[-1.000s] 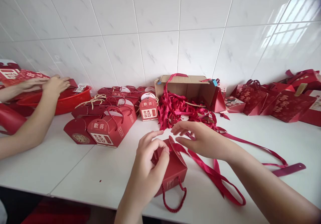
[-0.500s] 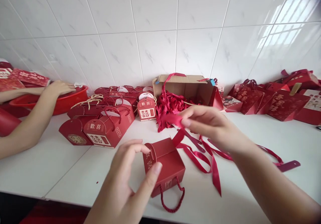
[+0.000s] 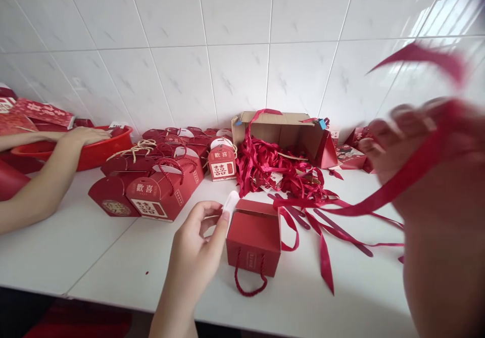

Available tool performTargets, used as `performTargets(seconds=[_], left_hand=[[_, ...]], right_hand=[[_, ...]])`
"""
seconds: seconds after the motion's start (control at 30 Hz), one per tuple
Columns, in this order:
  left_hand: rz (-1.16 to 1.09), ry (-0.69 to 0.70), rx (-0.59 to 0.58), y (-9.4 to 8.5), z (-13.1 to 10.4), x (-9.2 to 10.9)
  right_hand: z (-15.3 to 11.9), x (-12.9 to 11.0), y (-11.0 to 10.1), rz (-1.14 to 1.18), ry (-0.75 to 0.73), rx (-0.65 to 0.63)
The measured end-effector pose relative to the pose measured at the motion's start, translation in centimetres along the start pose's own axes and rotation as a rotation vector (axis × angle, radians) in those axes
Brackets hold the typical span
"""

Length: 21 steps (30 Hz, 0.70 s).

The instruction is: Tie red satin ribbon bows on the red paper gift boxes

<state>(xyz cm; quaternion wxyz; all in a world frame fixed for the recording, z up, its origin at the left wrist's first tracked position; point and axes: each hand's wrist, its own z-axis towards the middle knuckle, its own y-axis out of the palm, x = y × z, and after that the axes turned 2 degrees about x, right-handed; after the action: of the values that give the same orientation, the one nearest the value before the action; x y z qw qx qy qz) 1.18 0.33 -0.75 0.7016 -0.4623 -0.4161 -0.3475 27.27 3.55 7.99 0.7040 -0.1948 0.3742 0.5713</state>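
Left hand (image 3: 200, 244): pinches the box (image 3: 254, 233)'s flap (image 3: 231, 203).
Right hand (image 3: 435, 184): grasps ribbon (image 3: 364, 209), raised at 2 o'clock.
Box: on the desk (image 3: 113, 264) at 6 o'clock.
Ribbon: a hard tug could tip the box toward 3 o'clock or crease the flap.

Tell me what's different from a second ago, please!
The right hand took the ribbon and swung it up and right. The left hand pinches the box's flap, now tipped outward; the box turned slightly. The carton stayed put.

The box (image 3: 253, 231) is smooth card, its handle (image 3: 250, 293) twisted cord, the ribbon (image 3: 358, 209) glossy cloth.
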Motion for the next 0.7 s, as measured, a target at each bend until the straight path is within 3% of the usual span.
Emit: performTargets(seconds=[0.1, 0.23, 0.3, 0.47, 0.7], left_hand=[[-0.061, -0.058, -0.014, 0.4, 0.1, 0.1], [-0.139, -0.117, -0.073, 0.6, -0.2, 0.9], [-0.149, -0.135, -0.108, 0.7, -0.4, 1.3], [-0.165, -0.181, -0.171, 0.8, -0.6, 1.9], [-0.28, -0.278, -0.179, 1.0, -0.8, 1.8]], right_hand=[[-2.1, 0.9, 2.7, 0.181, 0.207, -0.101], [-4.1, 2.5, 5.5, 0.0, 0.371, -0.462], [-4.4, 3.3, 6.1, -0.091, 0.412, -0.57], [-4.5, 4.1, 6.2, -0.144, 0.479, -0.684], [-4.8, 3.6, 6.2, -0.168, 0.417, -0.806]])
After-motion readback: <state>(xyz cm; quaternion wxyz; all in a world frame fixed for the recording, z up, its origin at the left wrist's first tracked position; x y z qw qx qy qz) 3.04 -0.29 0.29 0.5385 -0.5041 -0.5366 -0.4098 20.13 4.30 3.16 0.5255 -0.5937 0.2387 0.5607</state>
